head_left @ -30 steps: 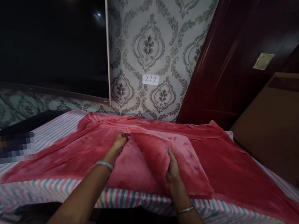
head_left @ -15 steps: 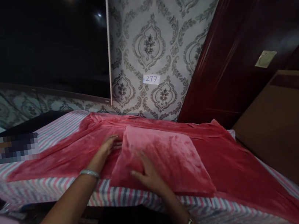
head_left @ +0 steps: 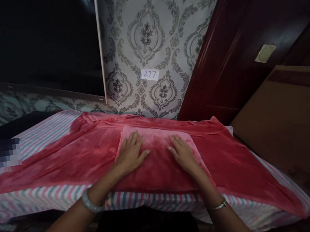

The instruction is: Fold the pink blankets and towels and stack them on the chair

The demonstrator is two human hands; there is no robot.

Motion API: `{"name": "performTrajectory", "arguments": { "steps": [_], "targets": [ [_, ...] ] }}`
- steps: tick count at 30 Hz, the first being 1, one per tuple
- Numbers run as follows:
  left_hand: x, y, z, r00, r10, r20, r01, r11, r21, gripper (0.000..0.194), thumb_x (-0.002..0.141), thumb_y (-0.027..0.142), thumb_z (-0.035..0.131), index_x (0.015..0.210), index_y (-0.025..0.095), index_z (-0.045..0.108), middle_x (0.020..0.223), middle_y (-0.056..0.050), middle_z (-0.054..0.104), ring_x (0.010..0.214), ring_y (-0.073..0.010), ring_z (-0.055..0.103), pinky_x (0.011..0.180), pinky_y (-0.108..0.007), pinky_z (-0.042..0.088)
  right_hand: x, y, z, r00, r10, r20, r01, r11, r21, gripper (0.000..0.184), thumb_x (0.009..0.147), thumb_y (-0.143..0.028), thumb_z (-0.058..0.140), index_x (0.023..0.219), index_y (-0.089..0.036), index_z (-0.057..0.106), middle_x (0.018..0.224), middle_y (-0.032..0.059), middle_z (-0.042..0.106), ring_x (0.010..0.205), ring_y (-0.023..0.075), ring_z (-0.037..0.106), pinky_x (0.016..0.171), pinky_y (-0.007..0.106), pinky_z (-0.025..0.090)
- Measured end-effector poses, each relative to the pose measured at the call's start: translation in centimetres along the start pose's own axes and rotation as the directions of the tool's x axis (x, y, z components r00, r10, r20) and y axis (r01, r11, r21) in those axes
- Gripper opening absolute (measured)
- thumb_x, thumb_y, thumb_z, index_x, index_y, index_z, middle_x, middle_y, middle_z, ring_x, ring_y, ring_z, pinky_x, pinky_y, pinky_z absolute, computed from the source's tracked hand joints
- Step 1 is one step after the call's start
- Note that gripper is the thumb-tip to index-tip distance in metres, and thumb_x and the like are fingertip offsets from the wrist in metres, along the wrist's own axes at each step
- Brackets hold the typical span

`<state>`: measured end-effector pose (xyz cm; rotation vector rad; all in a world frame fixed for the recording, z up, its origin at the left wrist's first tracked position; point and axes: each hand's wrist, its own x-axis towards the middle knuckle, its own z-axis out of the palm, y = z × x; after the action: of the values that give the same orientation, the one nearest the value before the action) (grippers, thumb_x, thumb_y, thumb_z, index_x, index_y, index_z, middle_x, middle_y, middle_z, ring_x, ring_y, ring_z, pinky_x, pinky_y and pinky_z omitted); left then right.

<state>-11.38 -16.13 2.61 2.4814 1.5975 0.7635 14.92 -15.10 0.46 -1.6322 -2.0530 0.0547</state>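
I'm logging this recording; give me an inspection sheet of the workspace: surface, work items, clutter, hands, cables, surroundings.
Surface: striped cloth, hanging over the near edge.
Work items: red cloth spread on it, a smaller piece lying over its middle.
Clutter: black object at far left; a pixelated patch hides details there.
Hands: left hand and right hand open, palms down on the smaller piece.
Cables: nothing clearly seen.
Surroundings: patterned wall, card reading 277, screen left, box right.
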Motion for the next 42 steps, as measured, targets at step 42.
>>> {"name": "performTrajectory", "arguments": {
  "steps": [42],
  "targets": [
    [8.4,-4.1,5.7,0.978,-0.209,-0.017,0.203,0.924,0.324,0.067,0.098,0.055,0.036,0.151,0.016,0.046,0.156,-0.023,0.042,0.147,-0.0439,0.031,0.114,-0.068,0.023,5.8,6.5,4.0,0.972,0.234,0.007,-0.229,0.956,-0.183,0.054,0.105,-0.046,0.029,0.146,-0.021,0.052,0.150,0.0098,0.055,0.140,0.0276,0.044,0.115,0.045,0.035]
  ]
}}
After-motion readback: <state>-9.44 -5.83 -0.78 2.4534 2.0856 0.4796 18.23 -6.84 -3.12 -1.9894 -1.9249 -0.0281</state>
